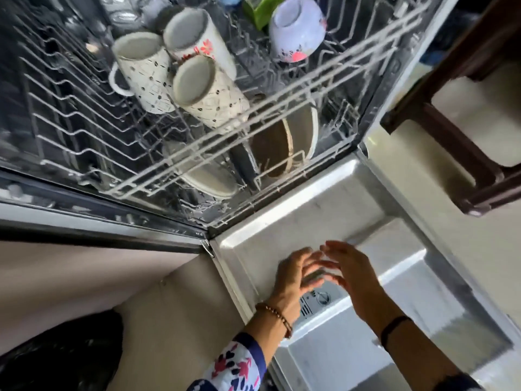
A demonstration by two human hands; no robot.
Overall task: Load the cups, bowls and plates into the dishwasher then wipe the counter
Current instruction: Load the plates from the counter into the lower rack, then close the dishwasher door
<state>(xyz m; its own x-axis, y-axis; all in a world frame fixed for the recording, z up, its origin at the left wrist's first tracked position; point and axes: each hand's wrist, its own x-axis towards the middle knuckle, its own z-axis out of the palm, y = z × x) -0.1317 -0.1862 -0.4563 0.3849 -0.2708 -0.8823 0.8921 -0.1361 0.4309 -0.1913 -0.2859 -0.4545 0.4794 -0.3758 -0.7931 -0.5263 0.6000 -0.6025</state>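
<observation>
Fingers (303,258) spread loose on left hand (290,277) and right hand (355,275), holding nothing; three mugs (143,71), one bowl (296,29), seemingly two plates (282,145) racked.

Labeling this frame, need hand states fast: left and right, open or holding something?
Left hand: open, fingers spread, holding nothing.
Right hand: open, fingers straight, holding nothing.

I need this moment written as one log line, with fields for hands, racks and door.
left hand: open, empty | right hand: open, empty | both above door | upper rack: three mugs, bowl | lower rack: plates
</observation>
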